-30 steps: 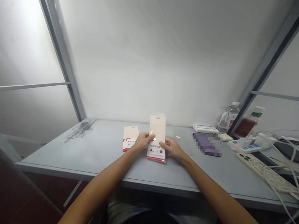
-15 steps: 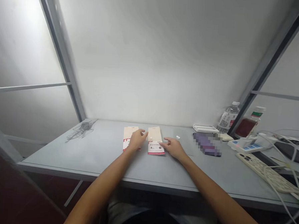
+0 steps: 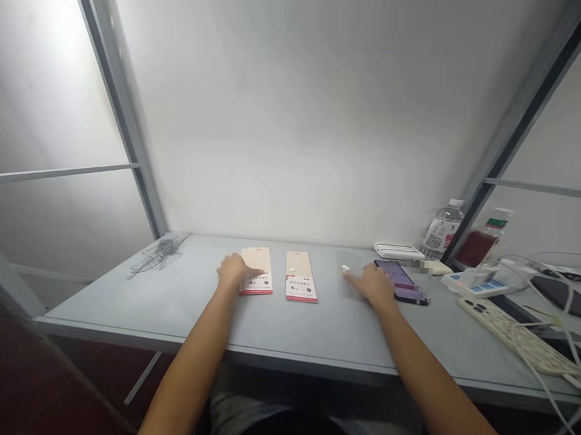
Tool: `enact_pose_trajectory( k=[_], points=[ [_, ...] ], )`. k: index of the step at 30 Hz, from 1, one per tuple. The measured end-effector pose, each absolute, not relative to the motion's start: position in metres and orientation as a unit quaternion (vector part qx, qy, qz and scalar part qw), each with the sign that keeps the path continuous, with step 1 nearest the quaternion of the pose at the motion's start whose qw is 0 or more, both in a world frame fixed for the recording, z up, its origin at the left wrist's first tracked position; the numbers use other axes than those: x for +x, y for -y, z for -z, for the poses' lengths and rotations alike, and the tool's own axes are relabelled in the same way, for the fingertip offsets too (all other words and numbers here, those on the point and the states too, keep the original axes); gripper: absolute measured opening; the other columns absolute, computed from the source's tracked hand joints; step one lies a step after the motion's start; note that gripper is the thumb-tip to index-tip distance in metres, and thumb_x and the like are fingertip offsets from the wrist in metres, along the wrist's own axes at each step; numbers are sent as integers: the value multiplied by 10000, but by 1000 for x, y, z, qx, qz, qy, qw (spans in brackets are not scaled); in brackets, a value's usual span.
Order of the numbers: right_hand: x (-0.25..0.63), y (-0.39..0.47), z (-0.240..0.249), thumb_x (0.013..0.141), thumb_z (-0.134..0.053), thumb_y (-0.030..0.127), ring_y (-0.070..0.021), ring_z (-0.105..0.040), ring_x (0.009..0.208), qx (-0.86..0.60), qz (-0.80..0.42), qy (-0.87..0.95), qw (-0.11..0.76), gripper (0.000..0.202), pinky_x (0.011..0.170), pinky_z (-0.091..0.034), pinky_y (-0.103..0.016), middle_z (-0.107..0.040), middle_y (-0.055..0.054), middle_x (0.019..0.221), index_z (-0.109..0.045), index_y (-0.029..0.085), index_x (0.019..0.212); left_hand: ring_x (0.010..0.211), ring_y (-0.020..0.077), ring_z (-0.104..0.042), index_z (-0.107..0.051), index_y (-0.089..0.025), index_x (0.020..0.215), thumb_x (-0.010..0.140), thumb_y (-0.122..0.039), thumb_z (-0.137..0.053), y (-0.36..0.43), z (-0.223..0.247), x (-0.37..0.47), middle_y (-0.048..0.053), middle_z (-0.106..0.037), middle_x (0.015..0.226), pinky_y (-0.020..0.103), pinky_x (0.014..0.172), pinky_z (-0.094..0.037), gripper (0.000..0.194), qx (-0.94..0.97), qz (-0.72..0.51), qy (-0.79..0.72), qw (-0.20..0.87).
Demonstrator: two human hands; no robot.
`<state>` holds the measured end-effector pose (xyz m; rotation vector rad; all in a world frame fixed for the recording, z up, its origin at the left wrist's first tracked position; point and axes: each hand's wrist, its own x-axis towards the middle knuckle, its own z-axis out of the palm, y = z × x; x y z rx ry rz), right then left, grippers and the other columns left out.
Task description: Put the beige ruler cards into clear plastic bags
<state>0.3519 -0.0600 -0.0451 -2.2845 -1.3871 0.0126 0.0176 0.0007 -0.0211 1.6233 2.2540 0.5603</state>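
Observation:
Two flat packets lie side by side on the grey desk, each with a cream upper part and a white label printed with a 4 and a red lower edge. At the left packet (image 3: 256, 284), my left hand (image 3: 231, 267) rests against the left side, thumb stretched over the label and fingers apart from it. The right packet (image 3: 301, 288) has a small whitish spot above its label and no hand on it. My right hand (image 3: 378, 286) is over the right side of a clear plastic sheet (image 3: 341, 288), thumb spread towards a small white piece (image 3: 345, 268) there.
A phone (image 3: 398, 281), partly pixelated, lies just right of my right hand. Behind it are a white box (image 3: 398, 251) and a water bottle (image 3: 443, 232). Further right are a power strip (image 3: 486, 283), a cream phone case (image 3: 513, 334) and tangled cables. Dark scribbles (image 3: 164, 253) mark the desk's left.
Both hands have moved apart from around the right packet. My left hand went left to the left packet, and my right hand went right to the clear sheet. The right packet has shifted slightly.

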Motion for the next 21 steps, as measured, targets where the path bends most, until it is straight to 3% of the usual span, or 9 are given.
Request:
enact_pose_trajectory(
  k=[3, 9, 16, 21],
  points=[
    [355, 60, 46, 565, -547, 671, -397, -469, 1014, -851, -2, 484, 203, 754, 778, -377, -457, -533, -266, 1050, -560, 57, 1002, 933, 331, -543, -508, -182, 822, 368, -509, -744, -3, 21, 17, 143, -611, 933, 341, 674, -380, 607, 560, -186, -786, 185],
    [361, 57, 47, 528, -566, 679, -364, -550, 927, -854, -48, 482, 190, 760, 698, -432, -427, -579, -231, 1001, -571, 75, 988, 853, 321, -578, -524, -197, 688, 345, -476, -754, 2, 15, 19, 115, -644, 838, 322, 616, -379, 499, 561, -185, -779, 211],
    [369, 52, 51, 620, -619, 411, -308, -581, 877, -831, -57, 481, 275, 385, 683, -423, -367, -637, -175, 890, -616, 141, 894, 782, 306, -594, -532, -188, 712, 348, -444, -770, 2, 13, 17, 119, -651, 829, 336, 611, -391, 505, 552, -177, -785, 219],
    [366, 52, 44, 685, -533, 366, -263, -587, 770, -795, -59, 495, 345, 240, 638, -407, -329, -650, -114, 786, -639, 172, 780, 786, 311, -599, -531, -190, 686, 370, -449, -763, 1, 13, 15, 113, -653, 826, 335, 600, -399, 469, 547, -175, -790, 215]
  ],
)
